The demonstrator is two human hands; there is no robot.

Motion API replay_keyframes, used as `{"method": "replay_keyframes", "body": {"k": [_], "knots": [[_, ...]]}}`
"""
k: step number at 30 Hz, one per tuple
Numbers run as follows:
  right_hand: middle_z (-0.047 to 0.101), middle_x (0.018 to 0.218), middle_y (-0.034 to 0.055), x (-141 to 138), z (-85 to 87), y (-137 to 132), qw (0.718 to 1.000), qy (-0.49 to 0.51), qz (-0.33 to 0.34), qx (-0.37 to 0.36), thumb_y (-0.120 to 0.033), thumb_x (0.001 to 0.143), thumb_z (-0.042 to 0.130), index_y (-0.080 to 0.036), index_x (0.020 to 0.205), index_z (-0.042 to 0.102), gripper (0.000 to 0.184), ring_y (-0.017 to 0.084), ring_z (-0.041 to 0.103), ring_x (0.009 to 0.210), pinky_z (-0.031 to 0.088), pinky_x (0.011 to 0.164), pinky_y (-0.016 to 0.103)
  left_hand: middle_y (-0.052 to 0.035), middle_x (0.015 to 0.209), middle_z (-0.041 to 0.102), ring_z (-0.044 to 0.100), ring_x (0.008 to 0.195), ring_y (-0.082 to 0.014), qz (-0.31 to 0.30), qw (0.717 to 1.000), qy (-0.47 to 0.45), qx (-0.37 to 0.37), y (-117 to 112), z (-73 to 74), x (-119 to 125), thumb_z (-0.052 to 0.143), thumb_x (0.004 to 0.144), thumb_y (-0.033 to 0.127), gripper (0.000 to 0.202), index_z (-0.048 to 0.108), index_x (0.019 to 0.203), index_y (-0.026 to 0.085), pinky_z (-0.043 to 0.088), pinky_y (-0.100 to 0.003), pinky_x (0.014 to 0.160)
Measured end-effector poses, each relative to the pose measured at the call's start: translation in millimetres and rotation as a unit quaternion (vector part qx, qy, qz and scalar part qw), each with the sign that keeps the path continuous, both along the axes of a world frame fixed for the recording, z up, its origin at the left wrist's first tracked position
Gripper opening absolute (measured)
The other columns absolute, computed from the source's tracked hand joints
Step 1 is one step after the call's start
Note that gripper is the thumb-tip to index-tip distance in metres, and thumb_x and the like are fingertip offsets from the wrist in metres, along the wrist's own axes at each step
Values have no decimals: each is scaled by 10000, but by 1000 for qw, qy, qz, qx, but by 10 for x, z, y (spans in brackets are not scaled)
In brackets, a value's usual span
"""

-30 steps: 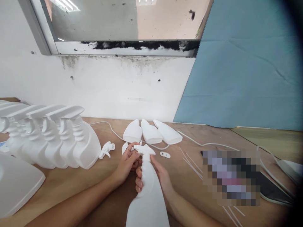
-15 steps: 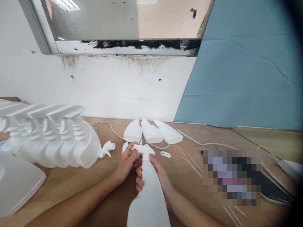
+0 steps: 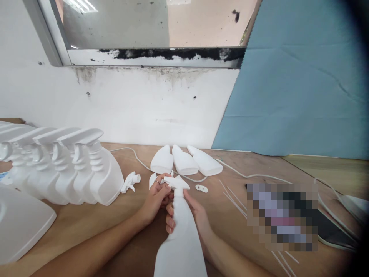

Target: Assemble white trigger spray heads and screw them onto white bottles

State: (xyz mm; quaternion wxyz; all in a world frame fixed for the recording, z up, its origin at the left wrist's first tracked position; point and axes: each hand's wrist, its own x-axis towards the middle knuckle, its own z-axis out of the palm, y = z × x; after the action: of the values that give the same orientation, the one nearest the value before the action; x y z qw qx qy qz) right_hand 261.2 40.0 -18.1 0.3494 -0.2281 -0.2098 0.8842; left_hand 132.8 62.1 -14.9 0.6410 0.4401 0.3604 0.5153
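A white spray bottle point(image 3: 183, 246) with a trigger sprayer point(image 3: 176, 183) on its neck is held in front of me, its base toward me. My right hand point(image 3: 196, 207) wraps round the bottle below the neck, fingertips showing on its left side. At the nozzle end of the sprayer, my left hand point(image 3: 158, 197) is closed with bent fingers; a ring sits on one finger. Part of the trigger is hidden behind those fingers. Another white piece, partly covered, lies just behind the left hand. A loose trigger sprayer point(image 3: 132, 182) lies to the left.
Several assembled spray bottles point(image 3: 98, 173) stand in a row at left. Three white bottles point(image 3: 186, 163) lie near the wall. A small white part point(image 3: 201, 188), thin tubes point(image 3: 235, 202), a cable point(image 3: 248, 176) and a blurred-out dark object point(image 3: 336, 229) are on the right.
The bottle's top and the sprayer have shifted very slightly to the right. Both hands keep their hold, and everything else stays put.
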Motion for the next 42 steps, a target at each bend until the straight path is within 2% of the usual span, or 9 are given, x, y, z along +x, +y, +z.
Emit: {"method": "replay_keyframes", "body": {"k": [6,9,15,22,26,31,36,40,42], "knots": [[611,634,27,21,-41,24,999,50,-14,2,-540,850,440,-177,908,584,394,171,540,495,388,533,283,69,602,471,360,414,-47,18,1000,4,-8,28,-67,-10,573,786,358,396,450,1150,262,239,-123,389],[617,661,17,28,-95,55,998,58,-2,1,-550,855,437,-188,867,579,388,155,519,478,390,529,284,69,593,453,355,437,-52,23,1000,5,-12,25,-65,-11,584,780,364,394,464,1141,260,258,-131,413],[532,465,16,36,-186,95,998,22,40,42,-645,855,316,-160,649,554,579,153,474,426,380,486,272,93,527,378,297,411,-51,3,1000,-3,10,8,-28,0,602,777,356,385,471,1124,253,190,-138,392],[577,597,20,33,-92,57,998,58,4,27,-596,835,417,-166,801,561,455,170,525,463,386,487,293,62,634,484,406,464,-60,-2,1000,8,-10,-3,-5,-5,586,790,370,421,423,1158,249,295,-139,431],[580,640,-14,24,-93,50,996,77,-27,24,-541,821,481,-202,869,545,348,161,518,427,392,456,298,79,582,423,339,428,-49,0,1000,-2,9,2,-20,-4,578,794,356,398,426,1143,239,218,-129,395],[575,560,14,75,-169,111,995,63,28,66,-565,846,416,-166,729,555,439,167,518,410,431,421,311,112,516,301,214,409,-43,-29,999,-15,33,21,-62,-12,592,789,368,409,428,1132,220,152,-142,395],[527,442,14,95,-167,117,988,47,59,133,-562,882,330,-140,609,561,553,151,485,324,377,339,268,82,523,436,325,415,-47,-47,997,42,42,-7,-43,-10,628,778,396,448,460,1142,195,194,-146,405],[570,609,-10,52,-90,77,992,74,-5,100,-533,832,485,-172,791,556,371,151,546,452,426,477,292,47,640,544,460,462,-71,-11,999,14,40,-58,9,3,628,784,443,489,407,1167,233,336,-165,460],[582,672,-2,38,-61,65,994,75,-18,76,-546,832,484,-187,874,542,366,157,553,514,419,532,303,42,682,549,504,492,-87,2,999,3,37,-87,37,5,619,793,450,481,392,1169,255,397,-193,494]]}}
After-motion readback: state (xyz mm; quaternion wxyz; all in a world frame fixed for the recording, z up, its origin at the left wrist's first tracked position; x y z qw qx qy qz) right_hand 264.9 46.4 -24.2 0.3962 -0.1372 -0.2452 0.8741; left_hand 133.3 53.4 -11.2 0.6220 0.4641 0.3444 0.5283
